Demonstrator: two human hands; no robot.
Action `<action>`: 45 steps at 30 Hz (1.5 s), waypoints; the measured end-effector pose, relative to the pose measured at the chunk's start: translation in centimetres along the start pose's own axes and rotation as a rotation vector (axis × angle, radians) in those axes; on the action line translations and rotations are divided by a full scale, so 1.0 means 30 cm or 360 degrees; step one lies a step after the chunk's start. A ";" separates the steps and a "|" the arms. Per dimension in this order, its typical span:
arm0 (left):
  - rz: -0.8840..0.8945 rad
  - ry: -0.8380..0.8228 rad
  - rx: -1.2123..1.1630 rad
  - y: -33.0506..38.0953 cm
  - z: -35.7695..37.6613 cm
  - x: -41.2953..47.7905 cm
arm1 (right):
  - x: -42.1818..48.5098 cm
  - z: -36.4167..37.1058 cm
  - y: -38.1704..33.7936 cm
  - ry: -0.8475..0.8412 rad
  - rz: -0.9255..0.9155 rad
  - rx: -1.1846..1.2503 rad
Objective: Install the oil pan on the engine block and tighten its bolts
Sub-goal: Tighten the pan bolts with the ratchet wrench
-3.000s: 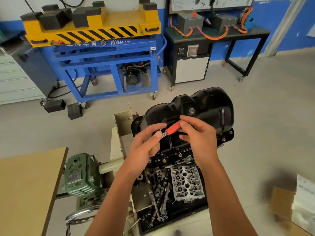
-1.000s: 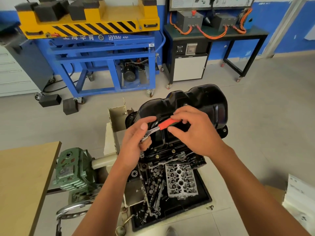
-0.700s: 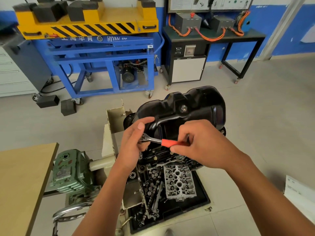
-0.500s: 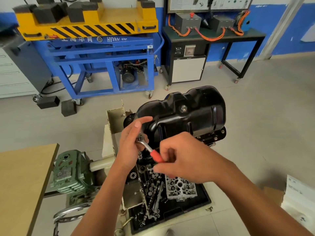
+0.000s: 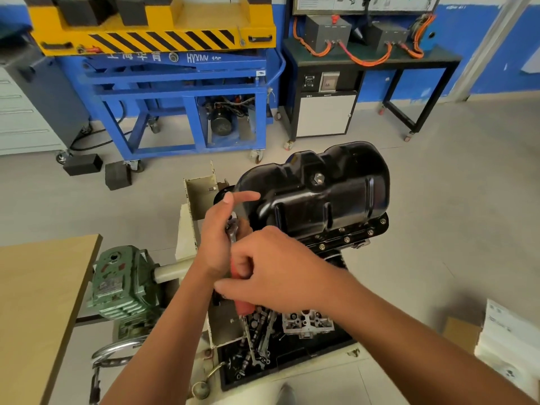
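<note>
We find the oil pan (image 5: 321,200) seated on the engine block (image 5: 328,252), with flange bolts (image 5: 347,239) showing along its near edge. The left hand (image 5: 217,238) holds the head of the ratchet wrench (image 5: 233,231) at the pan's left corner, lower fingers curled about it and forefinger straight. The right hand (image 5: 277,273) grips the red handle. Against half a second ago, the handle has swung further toward us and now points nearly straight down. The right hand has followed and crosses the left wrist.
</note>
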State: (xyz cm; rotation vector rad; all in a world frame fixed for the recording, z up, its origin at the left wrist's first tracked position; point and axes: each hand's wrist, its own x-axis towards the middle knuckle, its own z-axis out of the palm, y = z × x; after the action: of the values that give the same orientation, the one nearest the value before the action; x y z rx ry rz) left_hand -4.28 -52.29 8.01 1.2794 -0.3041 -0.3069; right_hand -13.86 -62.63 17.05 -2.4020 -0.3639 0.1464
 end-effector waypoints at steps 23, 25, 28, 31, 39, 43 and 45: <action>0.0078 -0.0308 -0.0304 -0.006 0.004 0.012 | 0.183 -0.244 0.205 0.0242 0.0087 -0.0863; 0.0114 -0.0273 -0.0298 -0.010 -0.001 0.006 | 0.200 -0.235 0.193 0.0235 0.0068 -0.0887; 0.0194 -0.0211 -0.0182 -0.016 0.003 -0.014 | 0.206 -0.231 0.182 0.0226 0.0004 -0.0901; 0.0232 -0.0120 -0.0087 -0.017 0.014 -0.027 | 0.199 -0.237 0.177 0.0216 -0.0023 -0.0979; 0.0208 0.0398 0.0167 -0.024 0.039 -0.060 | 0.119 -0.249 0.171 0.0172 -0.0019 -0.1102; 0.0276 0.0670 0.0128 -0.029 0.082 -0.068 | 0.080 -0.234 0.149 0.0158 0.0028 -0.1182; 0.0254 0.0680 0.0150 -0.015 0.097 -0.062 | 0.058 -0.226 0.138 0.0110 0.0051 -0.1192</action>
State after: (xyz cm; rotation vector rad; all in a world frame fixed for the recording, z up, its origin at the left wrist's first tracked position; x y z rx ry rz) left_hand -7.13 -54.25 8.24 1.3683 -0.0543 0.1202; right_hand -9.92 -69.35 19.44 -3.1406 -0.3959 -0.0778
